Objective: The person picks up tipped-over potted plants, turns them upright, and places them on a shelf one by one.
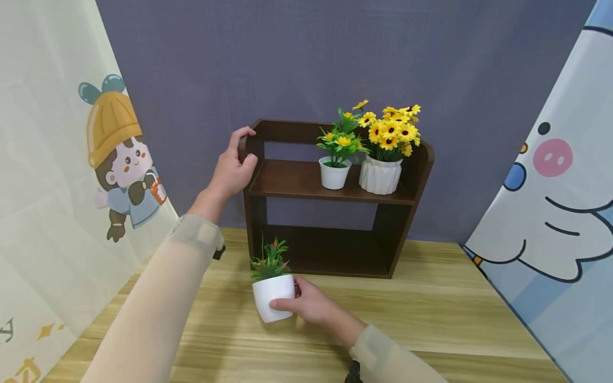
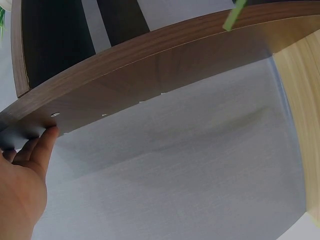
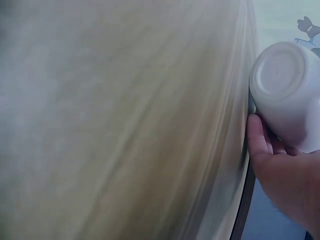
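A dark brown two-tier wooden shelf (image 1: 330,199) stands on the table against the back curtain. My left hand (image 1: 232,169) grips its upper left side panel, fingers on the outer face and thumb near the front edge; the left wrist view shows the fingers against that panel (image 2: 145,75). With my right hand (image 1: 308,302) I hold a white potted plant (image 1: 274,299), green leaves with small red bits, in front of the shelf's lower left. The pot leans, and its round base (image 3: 280,70) shows in the right wrist view, off the table.
On the upper tier stand a small white pot with yellow flowers (image 1: 334,174) and, right of it, a ribbed white pot of sunflowers (image 1: 380,175). Below is the lower tier (image 1: 330,250). The wood-grain table (image 1: 431,308) lies between printed side curtains (image 1: 551,207).
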The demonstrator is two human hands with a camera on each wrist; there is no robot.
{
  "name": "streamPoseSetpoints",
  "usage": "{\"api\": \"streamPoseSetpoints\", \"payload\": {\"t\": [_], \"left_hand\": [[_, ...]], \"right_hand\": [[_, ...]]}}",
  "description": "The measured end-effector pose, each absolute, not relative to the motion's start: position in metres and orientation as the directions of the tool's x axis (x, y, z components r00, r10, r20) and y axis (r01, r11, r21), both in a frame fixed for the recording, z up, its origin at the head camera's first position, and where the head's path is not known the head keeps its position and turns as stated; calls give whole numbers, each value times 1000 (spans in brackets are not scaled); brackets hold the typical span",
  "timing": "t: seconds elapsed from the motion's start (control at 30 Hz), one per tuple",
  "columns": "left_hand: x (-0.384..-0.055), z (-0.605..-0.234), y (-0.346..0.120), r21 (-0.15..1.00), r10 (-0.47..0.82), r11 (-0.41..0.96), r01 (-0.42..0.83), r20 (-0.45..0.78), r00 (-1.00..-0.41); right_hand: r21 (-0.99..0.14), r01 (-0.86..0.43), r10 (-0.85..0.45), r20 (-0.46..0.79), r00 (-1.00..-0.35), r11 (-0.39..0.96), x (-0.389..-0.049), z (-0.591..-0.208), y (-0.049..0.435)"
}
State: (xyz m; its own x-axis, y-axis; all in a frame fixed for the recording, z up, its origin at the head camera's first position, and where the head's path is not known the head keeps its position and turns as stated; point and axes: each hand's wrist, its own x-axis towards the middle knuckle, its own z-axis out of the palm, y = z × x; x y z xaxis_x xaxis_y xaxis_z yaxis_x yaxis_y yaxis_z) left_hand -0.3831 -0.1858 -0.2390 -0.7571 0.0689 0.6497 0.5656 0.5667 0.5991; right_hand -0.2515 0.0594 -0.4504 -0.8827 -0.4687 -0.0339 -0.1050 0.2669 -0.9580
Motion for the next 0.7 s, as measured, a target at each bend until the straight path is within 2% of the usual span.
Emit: {"api": "streamPoseSetpoints", "payload": {"t": [0.7], "left_hand": [[-382,-239,-186,598,57,572,561,654,-755]], "right_hand": [[-956,-116,-467,-25,-884,270,-244,-448,72]]}}
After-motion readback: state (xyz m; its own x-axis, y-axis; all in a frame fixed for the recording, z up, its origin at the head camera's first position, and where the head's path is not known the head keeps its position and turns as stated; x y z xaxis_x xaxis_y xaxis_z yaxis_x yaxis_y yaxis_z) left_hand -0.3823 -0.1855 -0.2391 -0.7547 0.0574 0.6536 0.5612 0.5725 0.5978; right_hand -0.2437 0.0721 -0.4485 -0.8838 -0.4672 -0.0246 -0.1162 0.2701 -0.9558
